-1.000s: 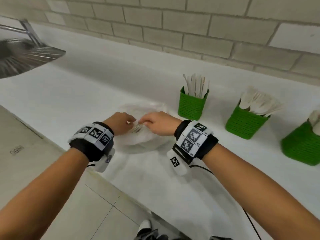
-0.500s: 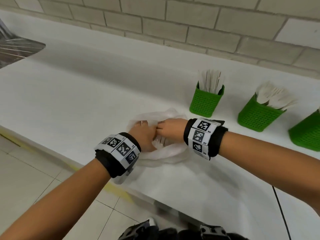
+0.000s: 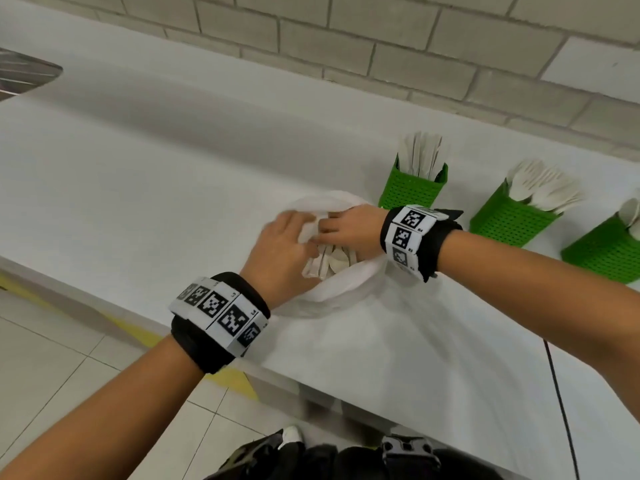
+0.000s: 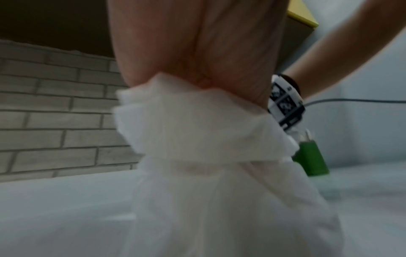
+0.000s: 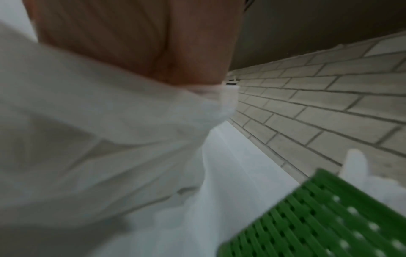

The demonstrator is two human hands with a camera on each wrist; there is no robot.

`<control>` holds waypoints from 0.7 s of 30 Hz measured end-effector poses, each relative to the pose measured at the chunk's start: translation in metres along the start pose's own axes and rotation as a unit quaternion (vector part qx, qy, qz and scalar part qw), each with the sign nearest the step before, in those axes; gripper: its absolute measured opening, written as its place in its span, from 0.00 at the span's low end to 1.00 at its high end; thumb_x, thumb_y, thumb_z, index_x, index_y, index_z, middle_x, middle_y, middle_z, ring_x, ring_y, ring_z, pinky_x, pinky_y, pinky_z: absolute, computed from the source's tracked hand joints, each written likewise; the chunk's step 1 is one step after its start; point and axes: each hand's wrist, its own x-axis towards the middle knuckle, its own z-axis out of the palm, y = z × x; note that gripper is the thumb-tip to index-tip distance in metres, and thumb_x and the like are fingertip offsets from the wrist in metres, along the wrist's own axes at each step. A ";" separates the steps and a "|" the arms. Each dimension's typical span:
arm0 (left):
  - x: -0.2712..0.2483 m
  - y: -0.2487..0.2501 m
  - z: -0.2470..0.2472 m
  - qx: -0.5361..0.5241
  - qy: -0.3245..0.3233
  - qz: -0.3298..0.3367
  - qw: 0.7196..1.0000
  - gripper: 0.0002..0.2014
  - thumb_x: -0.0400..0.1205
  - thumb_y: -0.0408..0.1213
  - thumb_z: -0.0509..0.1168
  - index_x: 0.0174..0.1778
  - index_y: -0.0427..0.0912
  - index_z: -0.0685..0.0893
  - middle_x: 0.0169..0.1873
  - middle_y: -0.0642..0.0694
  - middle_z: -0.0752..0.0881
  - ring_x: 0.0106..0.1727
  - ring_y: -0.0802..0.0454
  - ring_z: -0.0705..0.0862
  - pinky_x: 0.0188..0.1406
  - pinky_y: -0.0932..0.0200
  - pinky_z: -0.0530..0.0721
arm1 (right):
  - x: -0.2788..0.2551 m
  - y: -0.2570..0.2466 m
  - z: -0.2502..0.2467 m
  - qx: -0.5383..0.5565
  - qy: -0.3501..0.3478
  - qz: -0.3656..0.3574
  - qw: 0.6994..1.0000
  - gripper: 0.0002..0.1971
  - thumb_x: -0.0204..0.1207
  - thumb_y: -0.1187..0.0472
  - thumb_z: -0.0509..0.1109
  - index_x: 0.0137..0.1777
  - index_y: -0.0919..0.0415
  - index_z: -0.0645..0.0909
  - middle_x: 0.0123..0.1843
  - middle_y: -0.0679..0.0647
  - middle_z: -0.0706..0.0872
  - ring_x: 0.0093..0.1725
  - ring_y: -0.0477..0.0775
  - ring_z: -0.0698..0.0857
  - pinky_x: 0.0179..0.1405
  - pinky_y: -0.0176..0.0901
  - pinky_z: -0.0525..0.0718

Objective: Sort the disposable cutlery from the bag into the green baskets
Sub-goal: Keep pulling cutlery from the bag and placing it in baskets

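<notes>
Head view: both hands work at the mouth of the bag (image 3: 332,289) on the counter (image 3: 138,188). Left hand (image 3: 282,251) grips its rim; right hand (image 3: 353,230) curls inside over the cutlery (image 3: 332,259). Three baskets (image 3: 412,188) stand beyond.

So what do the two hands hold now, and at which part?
Both the left hand and the right hand grip the white bag at its open rim.

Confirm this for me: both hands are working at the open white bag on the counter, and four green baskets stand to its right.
Wrong on the count. The head view shows three green baskets, not four. Both the left hand and right hand are at the open white bag on the counter.
</notes>
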 end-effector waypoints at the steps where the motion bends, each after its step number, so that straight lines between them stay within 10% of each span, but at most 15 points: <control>1: -0.003 -0.002 -0.003 -0.011 0.035 -0.027 0.999 0.18 0.54 0.50 0.81 0.34 0.43 0.90 0.60 0.32 0.82 0.62 0.24 0.78 0.55 0.31 0.76 | -0.001 0.002 0.002 0.011 0.009 0.002 1.000 0.29 0.79 0.58 0.61 0.80 0.54 0.60 0.71 0.57 0.71 0.71 0.61 0.70 0.57 0.52 0.76; 4: -0.005 -0.002 -0.001 -0.043 -0.050 -0.146 0.987 0.31 0.62 0.58 0.76 0.61 0.53 0.82 0.80 0.42 0.55 0.78 0.31 0.56 0.69 0.35 0.64 | 0.006 -0.003 0.011 0.022 0.024 -0.077 0.996 0.28 0.65 0.64 0.74 0.67 0.68 0.77 0.61 0.64 0.81 0.63 0.68 0.79 0.55 0.57 0.82; 6: -0.002 -0.005 0.007 -0.108 -0.114 -0.173 0.972 0.42 0.66 0.54 0.76 0.74 0.48 0.66 0.79 0.45 0.42 0.74 0.33 0.61 0.67 0.43 0.71 | 0.008 -0.005 0.014 0.008 0.000 -0.084 0.996 0.30 0.68 0.62 0.71 0.71 0.67 0.72 0.68 0.62 0.76 0.65 0.64 0.76 0.59 0.58 0.79; 10: 0.006 -0.003 0.002 -0.165 -0.142 -0.165 0.962 0.50 0.68 0.40 0.77 0.80 0.42 0.50 0.79 0.45 0.39 0.69 0.32 0.69 0.63 0.50 0.75 | 0.001 -0.012 0.020 -0.027 0.010 -0.103 0.994 0.30 0.73 0.58 0.57 0.76 0.67 0.68 0.69 0.68 0.75 0.59 0.70 0.79 0.56 0.60 0.82; 15: 0.008 -0.002 -0.006 -0.168 -0.205 -0.163 0.950 0.55 0.70 0.38 0.75 0.82 0.46 0.41 0.79 0.48 0.30 0.75 0.35 0.62 0.69 0.48 0.72 | 0.013 -0.008 0.021 -0.057 0.100 -0.131 0.985 0.29 0.35 0.61 0.84 0.42 0.64 0.86 0.36 0.57 0.85 0.32 0.59 0.84 0.28 0.39 0.81; 21: 0.003 -0.009 -0.013 -0.175 -0.214 -0.147 0.950 0.48 0.70 0.40 0.75 0.81 0.48 0.52 0.79 0.51 0.30 0.75 0.38 0.62 0.69 0.48 0.73 | 0.011 -0.009 0.022 0.020 0.167 -0.145 0.975 0.21 0.48 0.60 0.85 0.42 0.66 0.85 0.40 0.60 0.87 0.42 0.65 0.87 0.34 0.49 0.87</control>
